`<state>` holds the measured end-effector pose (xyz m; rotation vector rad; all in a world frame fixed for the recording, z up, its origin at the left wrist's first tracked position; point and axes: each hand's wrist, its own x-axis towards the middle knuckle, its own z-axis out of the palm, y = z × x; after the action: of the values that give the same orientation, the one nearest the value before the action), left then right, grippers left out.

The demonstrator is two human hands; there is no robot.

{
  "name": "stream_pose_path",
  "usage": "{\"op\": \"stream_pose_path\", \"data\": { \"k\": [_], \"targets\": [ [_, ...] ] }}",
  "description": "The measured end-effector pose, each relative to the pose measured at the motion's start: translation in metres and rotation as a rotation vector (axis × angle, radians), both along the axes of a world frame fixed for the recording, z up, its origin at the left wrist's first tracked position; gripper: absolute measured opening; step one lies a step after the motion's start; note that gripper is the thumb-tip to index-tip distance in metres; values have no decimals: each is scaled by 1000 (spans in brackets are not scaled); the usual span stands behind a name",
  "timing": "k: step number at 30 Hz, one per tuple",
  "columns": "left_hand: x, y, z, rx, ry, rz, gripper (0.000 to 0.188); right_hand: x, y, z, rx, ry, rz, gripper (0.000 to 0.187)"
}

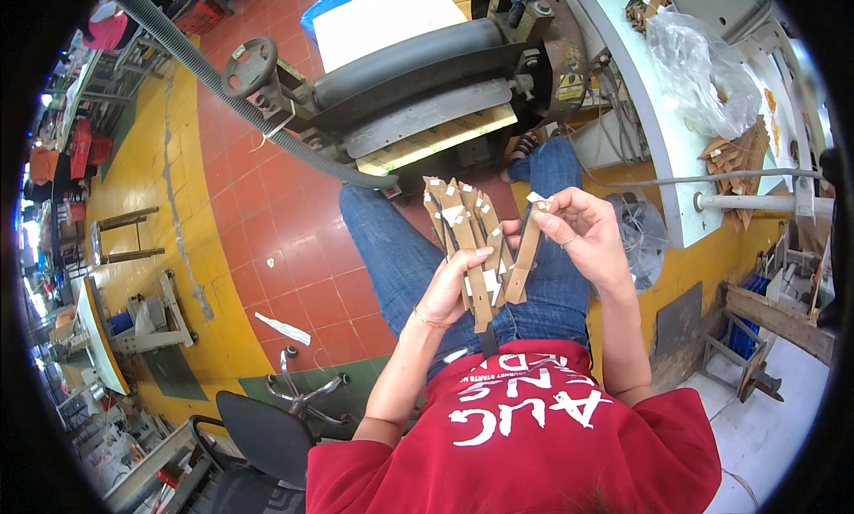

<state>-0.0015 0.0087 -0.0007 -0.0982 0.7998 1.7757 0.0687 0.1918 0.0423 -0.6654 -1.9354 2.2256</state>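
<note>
Left hand point(445, 291) gripping brown strips point(459, 233), right hand point(589, 240) pinching single strip point(526, 252), roller machine point(409, 64) ahead, grey hose point(191, 58) alongside

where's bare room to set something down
Bare: red tiles between left jeans leg and white strip; the pale table's edge, left of the clear bag. Crowded: the table around that bag and brown scraps, and the left hand, full of brown strips.

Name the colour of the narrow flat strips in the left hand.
The narrow flat strips are brown with white patches, best in the head view.
</note>
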Motion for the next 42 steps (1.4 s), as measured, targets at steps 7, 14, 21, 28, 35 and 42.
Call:
{"op": "stream_pose_path", "data": {
  "k": [7,14,21,28,35,42],
  "targets": [
    [1,-3,0,33,-38,-56,46,-3,6,-2,-95,-51,57,12],
    [5,2,-7,-262,206,-5,37,-10,1,-15,45,-109,143,13],
    [4,8,-8,-206,184,254,25,-11,-5,-18,25,-63,79,32],
    [-2,17,-5,-215,74,469,21,2,-24,-27,-30,-168,201,34],
    [9,24,-1,-259,78,537,23,1,-32,-36,-175,-26,67,18],
    [-6,10,-7,-315,111,729,23,6,-2,-4,420,-266,336,15]
  ]
}}
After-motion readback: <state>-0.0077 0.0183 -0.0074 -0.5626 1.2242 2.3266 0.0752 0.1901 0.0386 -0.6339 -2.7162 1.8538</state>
